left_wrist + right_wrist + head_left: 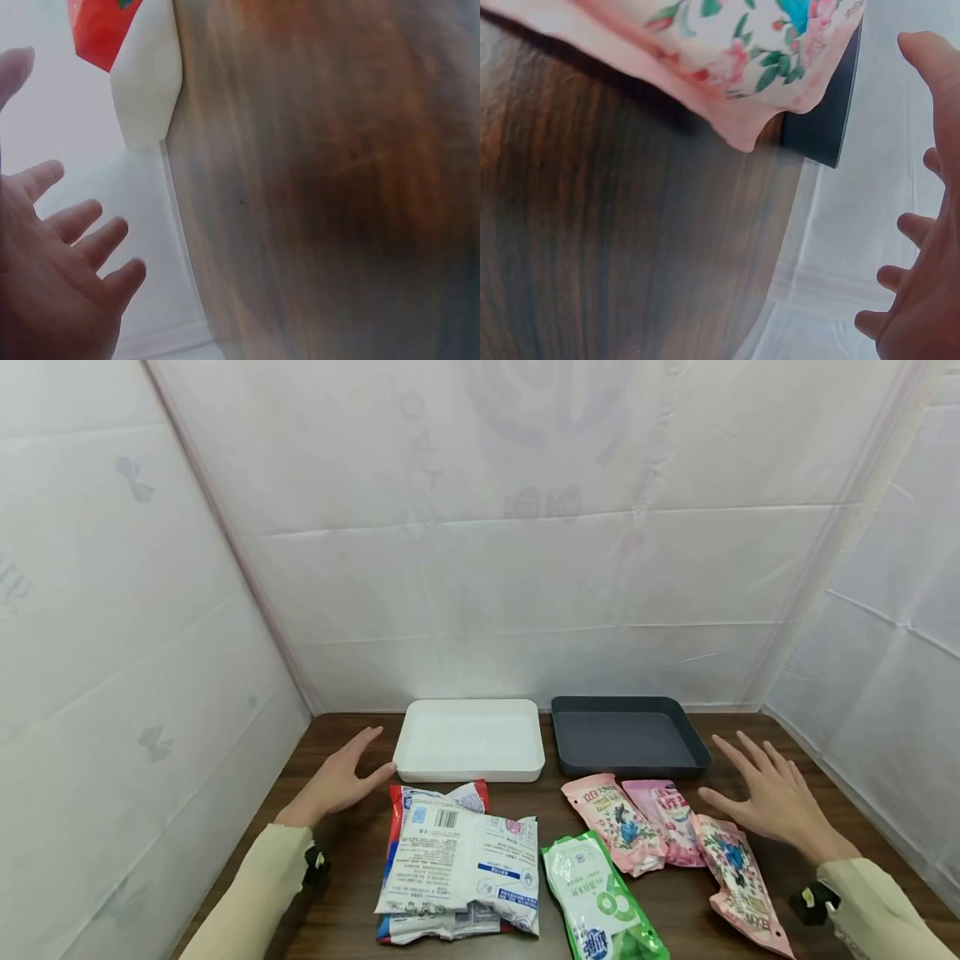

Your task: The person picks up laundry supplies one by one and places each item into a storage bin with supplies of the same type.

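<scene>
My left hand point(341, 783) is spread over the table's left side, its thumb beside the white tray point(469, 740). Nothing is in it; the left wrist view shows the fingers point(97, 244) apart. My right hand point(776, 797), also spread and holding nothing, hovers at the right, near a pink floral pouch point(738, 881). A second pink floral pouch point(617, 823) and a smaller pink-purple pouch point(666, 821) lie left of it. In front of the left hand's side are stacked white-blue printed bags point(459, 864), the lower partly hidden. A green-white pouch point(600, 897) lies at the front middle.
A dark grey tray point(628, 739) stands right of the white one, at the table's back edge. White fabric walls point(480, 610) close off the back and both sides. Dark wood table point(352, 877) shows between the bags and the left arm.
</scene>
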Available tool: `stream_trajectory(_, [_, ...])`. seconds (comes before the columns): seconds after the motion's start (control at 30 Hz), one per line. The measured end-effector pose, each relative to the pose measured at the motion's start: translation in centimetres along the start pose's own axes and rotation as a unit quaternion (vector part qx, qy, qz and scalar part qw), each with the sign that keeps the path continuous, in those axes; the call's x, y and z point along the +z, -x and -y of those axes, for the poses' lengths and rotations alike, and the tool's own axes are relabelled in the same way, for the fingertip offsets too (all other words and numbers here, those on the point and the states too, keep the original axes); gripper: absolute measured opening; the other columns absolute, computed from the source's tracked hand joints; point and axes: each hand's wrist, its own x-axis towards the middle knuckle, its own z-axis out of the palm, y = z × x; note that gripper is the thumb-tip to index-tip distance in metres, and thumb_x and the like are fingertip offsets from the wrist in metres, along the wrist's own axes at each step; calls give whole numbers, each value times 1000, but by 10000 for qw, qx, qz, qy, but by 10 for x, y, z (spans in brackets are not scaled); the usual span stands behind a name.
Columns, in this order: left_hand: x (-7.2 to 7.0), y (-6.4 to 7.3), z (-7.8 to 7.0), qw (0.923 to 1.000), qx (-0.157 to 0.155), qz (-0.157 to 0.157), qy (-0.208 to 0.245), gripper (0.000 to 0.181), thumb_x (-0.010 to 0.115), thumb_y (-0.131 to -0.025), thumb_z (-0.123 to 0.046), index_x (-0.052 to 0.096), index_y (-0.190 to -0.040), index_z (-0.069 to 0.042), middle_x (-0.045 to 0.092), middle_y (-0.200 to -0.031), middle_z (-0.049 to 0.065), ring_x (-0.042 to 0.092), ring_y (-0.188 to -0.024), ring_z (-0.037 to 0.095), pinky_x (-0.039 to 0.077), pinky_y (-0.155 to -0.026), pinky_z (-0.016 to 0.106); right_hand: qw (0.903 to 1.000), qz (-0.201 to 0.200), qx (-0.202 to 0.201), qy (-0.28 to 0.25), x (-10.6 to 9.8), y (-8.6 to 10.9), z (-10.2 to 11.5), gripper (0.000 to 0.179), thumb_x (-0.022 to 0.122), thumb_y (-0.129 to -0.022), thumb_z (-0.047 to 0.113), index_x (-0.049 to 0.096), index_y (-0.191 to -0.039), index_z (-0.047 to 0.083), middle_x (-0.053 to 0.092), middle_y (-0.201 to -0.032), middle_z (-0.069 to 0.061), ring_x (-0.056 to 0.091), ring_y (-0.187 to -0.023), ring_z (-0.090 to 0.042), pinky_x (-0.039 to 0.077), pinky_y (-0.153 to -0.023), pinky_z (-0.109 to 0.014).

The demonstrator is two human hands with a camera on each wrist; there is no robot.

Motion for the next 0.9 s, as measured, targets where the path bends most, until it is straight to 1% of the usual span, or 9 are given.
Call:
stream_trajectory(0.17, [-1, -10, -1, 9998, -22, 88, 165, 88, 63, -94, -63, 36, -158, -8, 36, -161, 24, 40, -143, 48, 35, -109, 68, 9998, 111, -51, -139, -3, -4, 6, 99, 73, -90, 55, 16, -166, 27, 18, -165, -30, 20, -139, -68, 15, -102, -82])
stream_trajectory(0.27, [0, -13, -1, 9997, -39, 131, 218, 89, 65, -93, -63, 36, -157, -8, 42, -158, 24, 44, -140, 48, 37, -108, 67, 9994, 144, -144, -267, -4, -6, 9, 99, 75, -90, 52, 19, -166, 25, 20, -164, -30, 25, -137, -67, 19, -98, -83])
stream_trajectory(0.4, [1, -17, -1, 9991, -27, 214, 375, 92, 68, -92, -62, 33, -158, -8, 42, -157, 24, 46, -139, 47, 39, -106, 67, 9983, 127, -330, -466, -5, -8, 14, 99, 77, -89, 47, 20, -166, 23, 23, -162, -29, 28, -136, -65, 23, -93, -84])
stream_trajectory(0.47, [1, -20, -1, 9986, -10, 260, 450, 92, 69, -92, -59, 31, -158, -8, 41, -158, 24, 45, -140, 47, 39, -107, 65, 9972, 110, -446, -592, -6, -11, 17, 99, 79, -89, 45, 22, -166, 22, 25, -162, -30, 28, -137, -64, 24, -93, -84])
stream_trajectory(0.53, [0, -22, -1, 9981, 9, 306, 536, 89, 71, -93, -54, 32, -156, -6, 40, -158, 26, 44, -141, 46, 39, -108, 64, 9959, 124, -559, -696, -7, -13, 20, 99, 80, -88, 43, 22, -166, 22, 26, -161, -30, 28, -137, -64, 24, -94, -83])
stream_trajectory(0.67, [-3, -28, -1, 9965, -39, 364, 757, 79, 75, -93, -38, 33, -150, -2, 42, -155, 31, 44, -140, 47, 37, -110, 63, 9932, 143, -806, -823, -11, -22, 29, 99, 82, -87, 39, 24, -165, 22, 27, -160, -29, 29, -137, -62, 25, -97, -81])
stream_trajectory(0.73, [-4, -31, -1, 9957, -90, 397, 827, 76, 76, -92, -35, 33, -146, -2, 42, -153, 33, 44, -140, 48, 37, -110, 64, 9925, 169, -879, -831, -12, -26, 34, 98, 82, -87, 39, 24, -165, 22, 28, -161, -28, 29, -138, -61, 26, -97, -81])
stream_trajectory(0.8, [-4, -33, -1, 9952, -157, 466, 846, 76, 77, -92, -34, 33, -144, -1, 41, -152, 35, 44, -140, 49, 37, -110, 64, 9915, 214, -963, -845, -13, -30, 40, 98, 82, -87, 39, 25, -165, 22, 28, -161, -27, 29, -139, -60, 27, -97, -81])
stream_trajectory(0.9, [-3, -33, -1, 9951, -222, 656, 709, 81, 80, -88, -37, 32, -144, -3, 40, -153, 37, 42, -140, 51, 37, -109, 65, 9902, 309, -1056, -856, -13, -34, 49, 98, 82, -88, 40, 23, -165, 23, 26, -162, -26, 28, -140, -60, 28, -96, -82])
